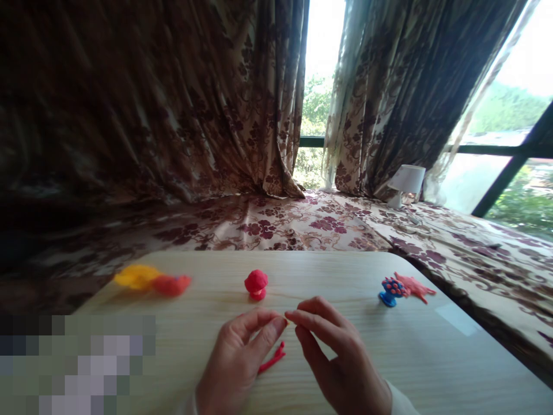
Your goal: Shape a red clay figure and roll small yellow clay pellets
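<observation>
A tiny bit of yellow modelling clay [290,323] sits at the meeting fingertips of both hands, mostly covered by them. My left hand [242,357] pinches it between thumb and index finger. From the other side, my right hand [341,351] closes in with index finger and thumb at the same bit, its other fingers bent behind. Below the fingertips a thin red clay strip [273,361] with a forked end lies on the table, partly behind my left hand. Just beyond the hands stands a red mushroom-like clay figure [256,284] with a rounded, bumpy top.
On the pale wooden table [207,268], a yellow clay piece [137,277] touches a red one [171,285] at left. At right, a blue clay figure with red dots [391,291] stands beside a flat pink piece [415,286]. Behind are a white lamp [407,178] and patterned curtains [242,115].
</observation>
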The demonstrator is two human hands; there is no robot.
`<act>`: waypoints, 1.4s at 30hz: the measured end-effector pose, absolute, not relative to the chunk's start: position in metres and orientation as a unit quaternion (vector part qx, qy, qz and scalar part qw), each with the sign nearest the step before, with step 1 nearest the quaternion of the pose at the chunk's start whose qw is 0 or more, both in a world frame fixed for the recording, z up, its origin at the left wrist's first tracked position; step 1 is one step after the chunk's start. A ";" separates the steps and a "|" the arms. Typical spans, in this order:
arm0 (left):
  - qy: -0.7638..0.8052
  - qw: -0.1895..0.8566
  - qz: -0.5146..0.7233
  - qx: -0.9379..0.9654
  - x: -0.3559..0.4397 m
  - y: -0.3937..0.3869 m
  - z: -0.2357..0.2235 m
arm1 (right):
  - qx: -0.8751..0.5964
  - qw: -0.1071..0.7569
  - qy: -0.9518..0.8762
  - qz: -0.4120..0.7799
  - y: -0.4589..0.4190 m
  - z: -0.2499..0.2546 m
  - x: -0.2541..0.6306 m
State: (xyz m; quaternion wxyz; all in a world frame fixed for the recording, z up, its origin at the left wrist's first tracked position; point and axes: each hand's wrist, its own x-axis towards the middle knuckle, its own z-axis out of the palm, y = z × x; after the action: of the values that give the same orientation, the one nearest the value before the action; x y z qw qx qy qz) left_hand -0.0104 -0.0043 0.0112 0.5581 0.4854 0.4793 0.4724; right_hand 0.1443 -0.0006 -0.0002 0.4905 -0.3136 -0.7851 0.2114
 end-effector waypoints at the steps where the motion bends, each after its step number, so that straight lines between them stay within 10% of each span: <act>1: 0.474 0.560 0.471 0.489 -0.010 -0.005 0.012 | -0.314 0.498 -0.781 0.208 -0.001 -0.001 0.144; 27: 0.442 0.448 0.395 0.670 -0.011 -0.006 0.008 | -0.344 0.494 -0.760 0.244 0.004 -0.003 0.144; 35: 0.528 0.208 0.502 0.652 -0.038 0.027 0.017 | -0.444 0.457 -0.535 0.555 0.037 -0.008 0.135; 42: 0.568 0.246 0.456 0.640 -0.044 0.079 0.018 | -0.473 0.380 -0.496 0.621 0.090 -0.016 0.121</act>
State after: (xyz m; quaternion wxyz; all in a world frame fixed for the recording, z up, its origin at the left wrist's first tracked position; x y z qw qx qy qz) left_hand -0.0441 0.0795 0.0182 0.2463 0.6399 0.5676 0.4557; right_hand 0.1207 0.0905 -0.0158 0.3798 -0.4728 -0.4964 0.6212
